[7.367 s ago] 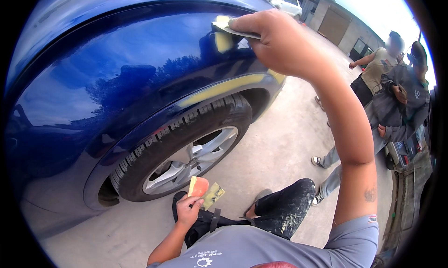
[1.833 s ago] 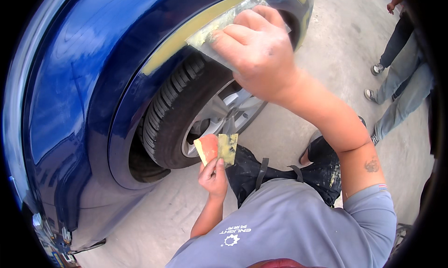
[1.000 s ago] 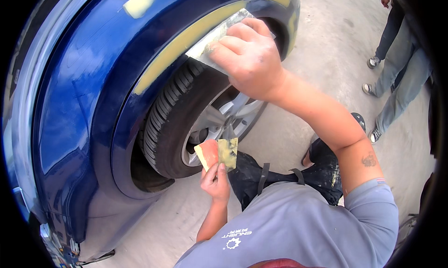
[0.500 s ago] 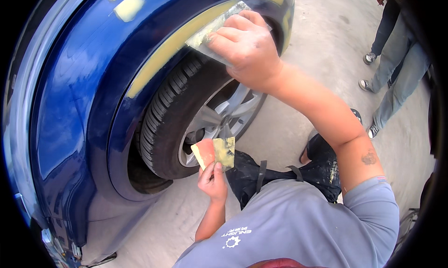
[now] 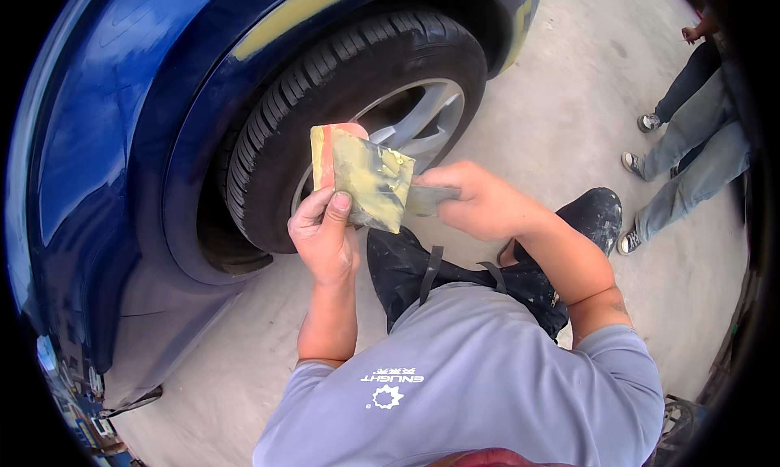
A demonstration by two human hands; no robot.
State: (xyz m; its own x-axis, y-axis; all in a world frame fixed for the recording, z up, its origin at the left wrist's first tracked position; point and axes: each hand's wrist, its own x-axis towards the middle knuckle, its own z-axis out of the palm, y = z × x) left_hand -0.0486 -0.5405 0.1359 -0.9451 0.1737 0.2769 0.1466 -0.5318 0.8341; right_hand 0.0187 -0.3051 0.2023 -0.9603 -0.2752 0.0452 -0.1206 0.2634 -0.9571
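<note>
My left hand [image 5: 327,238] pinches two thin pieces together by their lower edge. One is a putty-smeared flat plate [image 5: 366,178], yellow over dark grey; behind it shows a red spreader [image 5: 327,160] with yellow putty on its edge. A grey-green putty scraper [image 5: 431,197] is gripped in my right hand [image 5: 487,200], fingers closed on it. The scraper's far end passes behind the plate's right edge, so whether they touch is hidden. Both hands are in front of the car wheel [image 5: 349,101]. Yellow putty [image 5: 296,16] coats the wheel arch above the tyre.
The blue car body [image 5: 106,101] fills the left side. Grey concrete floor [image 5: 561,117] lies to the right of the wheel. At the far right stand other people, their jeans [image 5: 691,178] and dark sneakers showing. My knee in dark, spattered trousers [image 5: 589,223] juts out beyond my right forearm.
My right hand has come down from the wheel arch with the scraper to the plate. My left hand has risen and moved left, turning the plate. The view has shifted lower on the car.
</note>
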